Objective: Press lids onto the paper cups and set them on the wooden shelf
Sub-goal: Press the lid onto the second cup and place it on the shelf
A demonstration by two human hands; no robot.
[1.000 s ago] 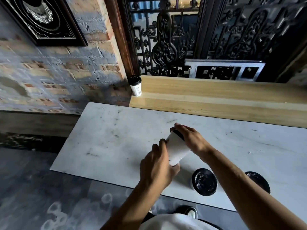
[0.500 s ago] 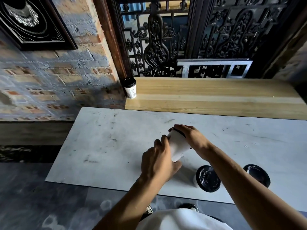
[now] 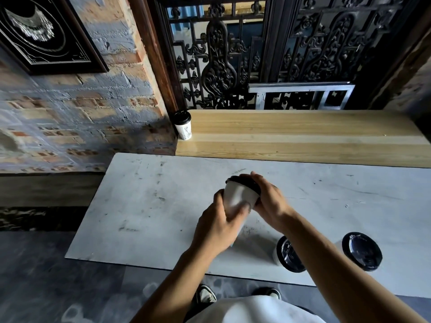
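Observation:
A white paper cup (image 3: 236, 199) is held tilted above the white table (image 3: 149, 206). My left hand (image 3: 218, 226) grips its body from below. My right hand (image 3: 268, 198) is curled over its black lid (image 3: 243, 183) and rim. Two more lidded cups stand near the table's front edge, one (image 3: 289, 254) partly behind my right forearm and one (image 3: 360, 250) to its right. A lidded cup (image 3: 183, 124) stands at the left end of the wooden shelf (image 3: 303, 136).
A brick wall with a dark framed picture (image 3: 44, 36) rises at the left. Dark carved screens (image 3: 233, 54) and a metal frame (image 3: 300, 95) stand behind the shelf. My shoes (image 3: 206, 296) show below the table's front edge.
The held cup has shifted a little away from me, and my right hand has closed further over the lid. The camera has tilted, so the shelf sits lower in view.

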